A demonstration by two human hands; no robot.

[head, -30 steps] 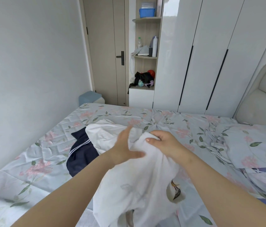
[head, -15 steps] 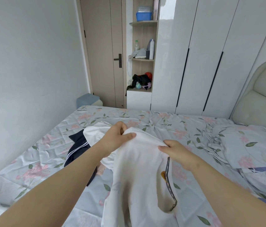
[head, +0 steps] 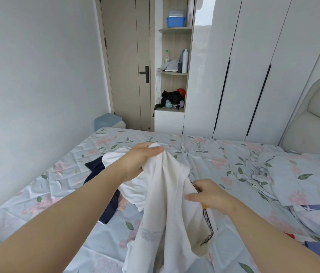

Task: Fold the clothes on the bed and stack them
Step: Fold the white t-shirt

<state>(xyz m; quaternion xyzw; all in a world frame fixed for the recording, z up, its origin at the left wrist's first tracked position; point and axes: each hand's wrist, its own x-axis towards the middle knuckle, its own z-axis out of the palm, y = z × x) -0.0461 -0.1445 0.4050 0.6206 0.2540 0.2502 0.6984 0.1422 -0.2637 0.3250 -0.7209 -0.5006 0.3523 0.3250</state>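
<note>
The person's left arm reaches forward from the lower left, and the left hand [head: 140, 160] is raised above the bed [head: 204, 154]. Its fingers are curled tightly round a bunched top part of the white garment [head: 167, 205], with the thumb on the upper side. The right arm comes in from the lower right. The right hand [head: 209, 196] is lower and nearer to the person, and it holds the right edge of the same garment, with the thumb stretched to the left over the cloth and the fingers bent round the edge. The two hands are apart, and the cloth hangs between and below them in long folds down to the bottom of the view.

Along the edge near the right hand runs a black band [head: 207, 219] with small light marks (too small to read), and a bit of orange shows just under the hand. A pale grey print is on the lower part of the cloth; no words can be read there.

A navy garment [head: 98, 174] lies on the flowered sheet behind the left forearm, partly under more white cloth.
</note>
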